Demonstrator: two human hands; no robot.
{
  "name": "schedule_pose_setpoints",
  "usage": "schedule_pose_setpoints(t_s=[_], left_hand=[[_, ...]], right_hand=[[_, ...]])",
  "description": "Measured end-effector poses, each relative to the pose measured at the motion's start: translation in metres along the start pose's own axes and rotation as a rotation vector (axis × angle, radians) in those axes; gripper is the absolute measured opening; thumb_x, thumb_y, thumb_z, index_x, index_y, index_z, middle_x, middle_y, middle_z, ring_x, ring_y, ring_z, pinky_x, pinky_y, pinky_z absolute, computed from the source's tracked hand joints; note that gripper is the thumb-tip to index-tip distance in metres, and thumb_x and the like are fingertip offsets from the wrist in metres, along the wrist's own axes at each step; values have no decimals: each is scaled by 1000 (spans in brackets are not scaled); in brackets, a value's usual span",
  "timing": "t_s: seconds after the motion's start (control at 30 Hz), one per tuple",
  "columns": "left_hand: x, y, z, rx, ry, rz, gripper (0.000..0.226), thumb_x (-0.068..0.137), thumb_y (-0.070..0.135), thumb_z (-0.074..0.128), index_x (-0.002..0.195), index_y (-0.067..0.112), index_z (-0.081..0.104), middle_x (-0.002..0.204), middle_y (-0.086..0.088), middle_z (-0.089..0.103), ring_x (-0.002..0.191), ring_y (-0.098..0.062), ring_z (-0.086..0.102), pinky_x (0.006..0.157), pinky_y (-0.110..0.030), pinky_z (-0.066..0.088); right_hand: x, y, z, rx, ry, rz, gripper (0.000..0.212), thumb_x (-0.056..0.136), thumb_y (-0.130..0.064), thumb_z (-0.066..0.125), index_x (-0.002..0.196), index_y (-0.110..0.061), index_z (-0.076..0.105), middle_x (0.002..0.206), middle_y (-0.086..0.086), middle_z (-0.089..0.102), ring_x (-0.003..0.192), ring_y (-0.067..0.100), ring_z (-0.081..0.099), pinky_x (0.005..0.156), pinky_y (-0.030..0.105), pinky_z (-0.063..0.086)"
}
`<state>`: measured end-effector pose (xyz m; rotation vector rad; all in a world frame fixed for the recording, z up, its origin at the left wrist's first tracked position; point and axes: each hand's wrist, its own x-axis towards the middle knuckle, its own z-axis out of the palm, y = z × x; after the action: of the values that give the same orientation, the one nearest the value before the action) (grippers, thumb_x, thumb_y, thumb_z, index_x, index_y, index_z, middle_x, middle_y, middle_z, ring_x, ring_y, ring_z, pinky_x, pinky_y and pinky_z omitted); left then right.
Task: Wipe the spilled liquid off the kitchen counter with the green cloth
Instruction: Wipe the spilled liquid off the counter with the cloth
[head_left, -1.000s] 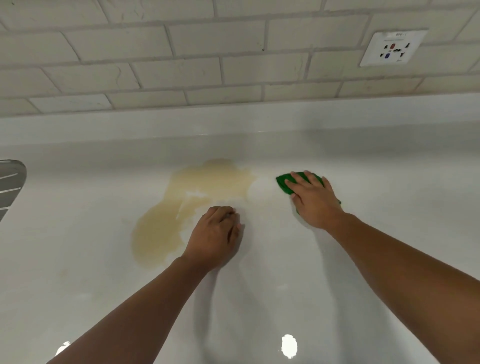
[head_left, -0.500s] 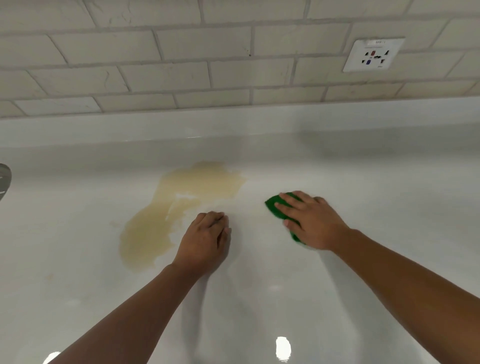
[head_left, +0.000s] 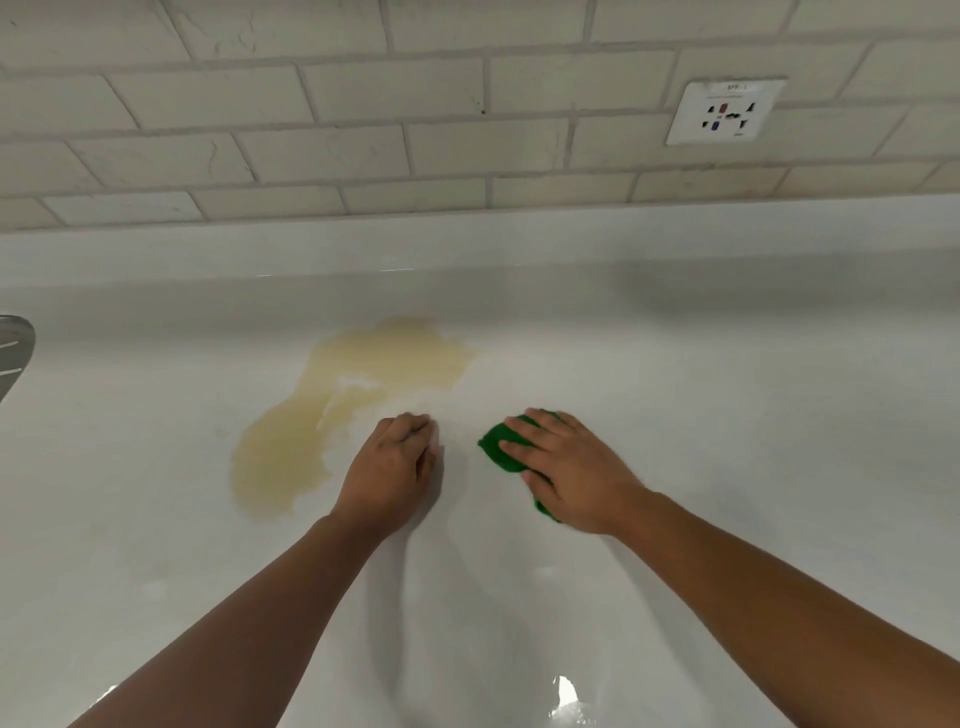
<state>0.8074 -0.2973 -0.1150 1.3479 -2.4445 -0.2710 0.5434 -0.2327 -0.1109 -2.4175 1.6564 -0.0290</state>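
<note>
Head view. A white kitchen counter (head_left: 753, 426) runs beneath a pale brick-tile backsplash (head_left: 311, 104) carrying a wall socket (head_left: 724, 111). A grey metal object (head_left: 13, 348) is cut off by the left edge; what it is cannot be told.

The spilled liquid (head_left: 363, 384) is a yellowish-tan puddle in mid-counter, broad at the back and running forward-left into a second lobe. Nearly all of it remains on the surface.

The green cloth (head_left: 498, 449) lies flat on the counter to the right of the puddle and apart from it, with dry-looking white surface between. The right hand (head_left: 571, 470) lies on top, fingers extended and spread, pressing the cloth down rather than gripping it; only the cloth's left portion and a sliver at the palm's near edge show.

The left hand (head_left: 392, 467) rests on the counter between cloth and puddle, fingers curled under into a loose fist with nothing held. Its knuckles sit at the puddle's near margin; whether they touch the liquid cannot be told.

Assessment: the wiping step is in hand but barely begun on the main pool. The next move calls for sliding the pressed cloth leftward and away into the puddle, keeping flat pressure, and clearing the left fist from the path. Risk: pushing liquid outward instead of absorbing it.
</note>
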Motion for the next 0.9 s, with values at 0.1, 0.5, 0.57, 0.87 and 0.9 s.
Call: schedule_pose_setpoints(t_s=[0.1,0.5,0.57,0.87,0.9], left_hand=[[0,2,4,14,2,-19,43,96,30,41,118,5,68,120,-5,63,107,-25,56,86,-29,49],[0,8,4,9,-74,-127,37,100,19,48,133,5,59,136,-6,55,125,-26,48,100,-38,46],[0,7,4,12,-81,-124,38,101,19,47,135,6,58,138,-4,54,127,-25,47,102,-38,45],[-6,5,-3,-16,-94,-125,41,100,20,46,140,11,52,146,-3,48,137,-22,41,107,-40,44],[-9,4,-6,-10,-83,-136,43,100,21,47,141,12,51,148,-3,47,138,-21,40,107,-39,43]], right_hand=[[-33,40,-2,25,85,180,51,97,-37,35,142,-21,53,153,3,44,142,28,36,117,47,28],[5,-25,4,12,50,-88,49,98,-31,34,144,-24,49,156,-1,40,143,28,31,117,49,24],[-21,-27,6,-4,20,-218,48,100,-31,34,146,-27,45,157,-4,37,146,24,27,119,46,21],[-69,76,-7,37,82,152,54,98,-39,27,145,-21,48,155,3,41,144,30,33,116,49,27],[-56,72,-7,26,90,210,57,98,-40,24,146,-20,46,156,3,39,145,31,32,116,51,25]])
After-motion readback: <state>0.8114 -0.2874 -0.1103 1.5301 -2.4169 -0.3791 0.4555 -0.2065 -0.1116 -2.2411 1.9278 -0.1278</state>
